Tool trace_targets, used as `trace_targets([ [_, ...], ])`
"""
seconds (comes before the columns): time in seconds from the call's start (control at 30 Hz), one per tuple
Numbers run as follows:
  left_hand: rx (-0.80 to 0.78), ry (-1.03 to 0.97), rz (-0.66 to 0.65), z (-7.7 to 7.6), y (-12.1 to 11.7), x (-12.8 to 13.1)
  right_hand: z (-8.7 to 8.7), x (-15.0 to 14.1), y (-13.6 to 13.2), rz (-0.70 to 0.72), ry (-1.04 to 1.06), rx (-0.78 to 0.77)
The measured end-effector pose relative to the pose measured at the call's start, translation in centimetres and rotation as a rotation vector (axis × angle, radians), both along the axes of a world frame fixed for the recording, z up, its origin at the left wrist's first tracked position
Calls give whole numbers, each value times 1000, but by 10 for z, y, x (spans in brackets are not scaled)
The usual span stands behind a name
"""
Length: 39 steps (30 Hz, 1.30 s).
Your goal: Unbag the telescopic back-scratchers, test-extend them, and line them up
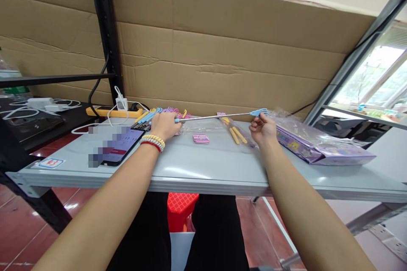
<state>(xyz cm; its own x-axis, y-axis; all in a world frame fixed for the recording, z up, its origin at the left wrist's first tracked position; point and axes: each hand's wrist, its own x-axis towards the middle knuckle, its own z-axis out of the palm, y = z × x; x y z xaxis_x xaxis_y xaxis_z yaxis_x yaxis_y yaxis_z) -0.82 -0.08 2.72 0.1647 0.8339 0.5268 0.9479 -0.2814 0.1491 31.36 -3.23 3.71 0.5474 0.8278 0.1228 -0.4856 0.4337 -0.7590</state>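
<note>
A telescopic back scratcher [219,116] with a light blue claw head is stretched out between my hands, its thin metal rod drawn long. My left hand [164,126] is wrapped round its blue handle end at the left. At the other end, my right hand [263,128] pinches the rod's end by the blue claw. Behind my left hand lies a row of colourful back scratchers [155,114], partly hidden by it. Below the rod sits a small stack of pink-purple cards [201,139]. Packaged yellow-handled back scratchers [237,131] rest left of my right hand.
On the right lies an opened purple box [321,152] with clear plastic film [295,125]. A smartphone [122,146] lies at the left, near a yellow power strip [114,112] with a white charger [121,102]. Cardboard [222,51] walls the table's back. A red stool [182,205] stands beneath.
</note>
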Motion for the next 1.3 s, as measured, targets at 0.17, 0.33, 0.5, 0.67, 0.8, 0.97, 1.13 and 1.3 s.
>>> trace_targets([
  [0.17, 14, -7, 44, 1, 0, 1, 1, -6, 1, 10, -57, 8],
  [0.33, 18, -14, 34, 2, 0, -1, -1, -5, 5, -42, -117, -20],
  [0.5, 51, -77, 139, 1, 3, -7, -8, 4, 14, -202, -209, -42],
  [0.67, 29, -112, 211, 0, 5, -10, -9, 3, 16, -318, -307, -72],
  [0.8, -44, -113, 172, 0, 5, -9, -10, 1, 17, -417, -367, -110],
  [0.97, -75, -54, 206, 1, 6, -8, -12, 2, 19, -453, -408, -109],
  [1.13, -93, 16, 124, 1, -3, 6, -12, -24, 15, -223, -573, -40],
  [1.3, -74, 4, 90, 1, -12, 18, -14, -52, 7, 86, -709, 23],
])
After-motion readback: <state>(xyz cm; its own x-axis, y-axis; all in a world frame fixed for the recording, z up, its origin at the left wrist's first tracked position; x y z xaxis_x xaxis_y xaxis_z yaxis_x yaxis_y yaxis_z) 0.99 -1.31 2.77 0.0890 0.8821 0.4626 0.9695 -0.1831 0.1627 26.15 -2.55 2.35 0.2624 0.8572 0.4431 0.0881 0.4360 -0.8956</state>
